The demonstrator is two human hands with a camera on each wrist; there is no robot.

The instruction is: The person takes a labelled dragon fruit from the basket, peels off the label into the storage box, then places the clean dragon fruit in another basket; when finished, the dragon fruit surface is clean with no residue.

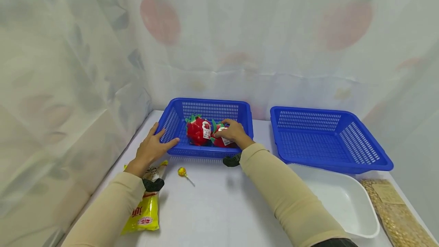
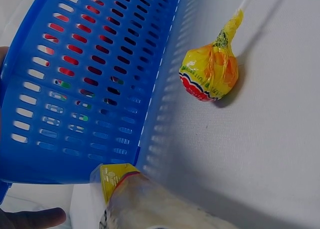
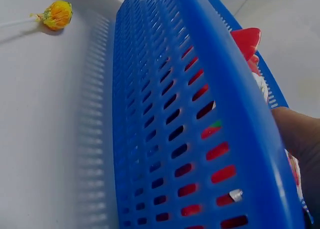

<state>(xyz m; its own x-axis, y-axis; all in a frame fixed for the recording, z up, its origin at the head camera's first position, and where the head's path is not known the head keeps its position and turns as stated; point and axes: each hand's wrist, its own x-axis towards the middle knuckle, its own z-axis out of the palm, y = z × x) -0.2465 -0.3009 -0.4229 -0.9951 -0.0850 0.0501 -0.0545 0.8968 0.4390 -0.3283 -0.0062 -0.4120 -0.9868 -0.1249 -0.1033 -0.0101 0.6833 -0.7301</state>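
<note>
Inside the left blue basket (image 1: 202, 151), two red fruit-shaped packs with green leafy tops and white labels lie side by side. My right hand (image 1: 234, 130) reaches over the front rim and grips the right red pack (image 1: 224, 140), covering part of it. Beside it, to the left, sits the other red pack (image 1: 197, 130). My left hand (image 1: 151, 149) rests on the basket's front left corner, its fingers spread and the thumb over the front rim. A yellow-wrapped lollipop (image 2: 210, 74) lies on the table in front of the basket.
Under my left forearm lies a yellow snack bag (image 1: 147, 210). A second blue basket (image 1: 308, 144) stands at the right, behind a white tub (image 1: 343, 197). A clear bag of pale beans or grains (image 1: 394, 212) lies along the table's right edge. Printed curtains (image 1: 253, 41) hang behind.
</note>
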